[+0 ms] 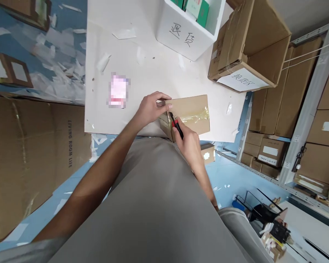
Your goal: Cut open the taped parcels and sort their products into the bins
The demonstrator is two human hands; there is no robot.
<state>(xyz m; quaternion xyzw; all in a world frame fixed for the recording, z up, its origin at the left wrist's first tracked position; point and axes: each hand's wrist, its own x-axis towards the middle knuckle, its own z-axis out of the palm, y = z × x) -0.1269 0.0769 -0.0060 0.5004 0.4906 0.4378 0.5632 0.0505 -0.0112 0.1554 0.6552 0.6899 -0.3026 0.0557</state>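
A small cardboard box (192, 107) with clear tape along its top lies at the front edge of the white table (142, 73). My left hand (152, 106) grips the box's left end, its thumb and fingers at the upper left corner. In my right hand (188, 140) is a black and red utility knife (177, 127), fingers wrapped round its handle. The knife's tip points up and left, at the taped left edge of the box near my left thumb. Whether the blade is in the tape I cannot tell.
A white bin (186, 38) with green boxes stands at the back, beside a large open carton (244, 51). A blurred pink item (118, 90) and tape scraps lie on the table. Big cartons (44, 157) stand left; shelves of boxes (285, 95) are at right.
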